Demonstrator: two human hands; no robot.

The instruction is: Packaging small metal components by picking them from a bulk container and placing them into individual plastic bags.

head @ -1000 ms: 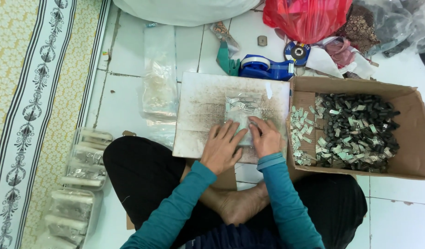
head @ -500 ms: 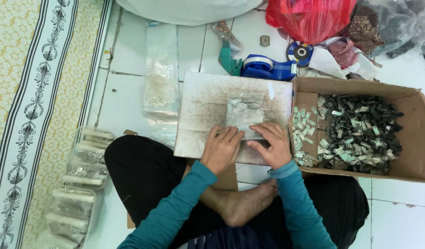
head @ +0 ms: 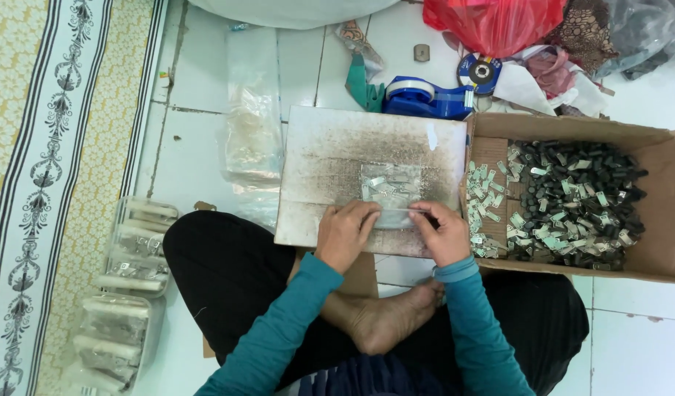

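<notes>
Blue tape dispenser (head: 428, 97) and round disc (head: 479, 72) on white tiled floor (head: 198, 147). Red plastic bag (head: 495, 22) beyond. Patterned mat (head: 59, 147) along one side; bundled clear packets (head: 132, 249) stacked beside it.

A white tiled floor (head: 198, 147) carries the scene. A patterned cream mat (head: 52, 183) with dark striped borders runs along its left edge. Clear plastic bags (head: 253, 125) lie flat on the tiles beside it, with stacked packed bags (head: 128, 279) nearer the bottom left corner. A worn grey board (head: 352, 147) sits at the middle, an open cardboard box (head: 667, 220) of small dark and silver parts just to its right. Toward the far edge lie a blue tape dispenser (head: 429, 99), a grinding disc (head: 480, 72) and a red plastic bag (head: 499, 22).
</notes>
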